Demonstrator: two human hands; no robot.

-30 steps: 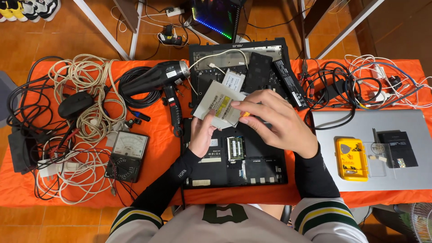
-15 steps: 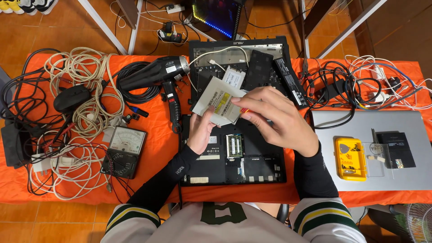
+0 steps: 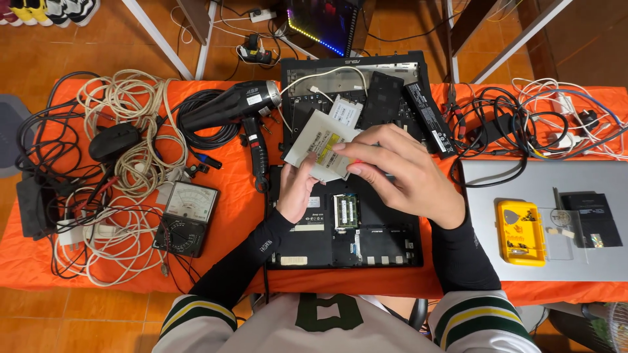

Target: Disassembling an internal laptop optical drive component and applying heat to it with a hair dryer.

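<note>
Two hands hold one silver drive over one opened laptop.
On the desk (image 3: 229, 216), the left hand (image 3: 297, 193) cups the drive (image 3: 320, 145) from beneath, fingers curled against its near edge; the right hand (image 3: 402, 173) pinches its right side, fingers half bent. Below lies the laptop (image 3: 343, 229). Leftward sit one meter (image 3: 186, 218) and one black heat gun (image 3: 239, 108); a second dismantled case (image 3: 356, 82) lies farthest.

A flat silver-grey metal drive with a yellow label stripe (image 3: 320, 145), a bright orange cloth table cover (image 3: 229, 216), a small yellow plastic box (image 3: 520, 232), black sleeves — green-and-yellow striped cuffs — and cream-white coiled cables (image 3: 131, 124).
</note>
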